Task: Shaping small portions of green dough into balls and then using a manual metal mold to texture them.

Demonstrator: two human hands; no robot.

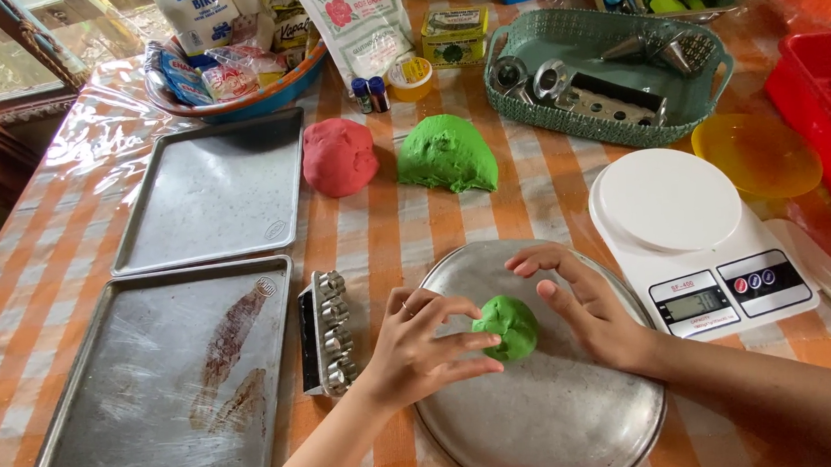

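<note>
Two hands met over a small green dough ball (508, 325), which sat a little above the middle of a round metal plate (539, 417). The left hand (419, 345) touched the ball's near-left side, its fingers (464, 347) curled and slightly spread; a ring showed on one of them. The right hand (585, 305) arched over the ball's right side, fingers loosely spread and cupped, seemingly just touching it rather than pinching.

The ball looked soft, light and matte, with a creased, uneven skin, so it would likely dent under any firm pinch; cradling it between both palms or scooping from beneath seemed the gentlest hold. The plate was thin, dull metal, smooth and scuffed.

Beyond the plate lay a larger green dough mound (446, 153) and, left of that, a red dough mound (338, 156), both dense and pliable-looking. Right of the plate stood a white kitchen scale (691, 238) of hard plastic. Left of the plate sat a metal block of piping nozzles (328, 333), then two flat, worn baking trays (158, 380). The surface (388, 244) wore an orange-checked cloth under clear, shiny plastic.
</note>
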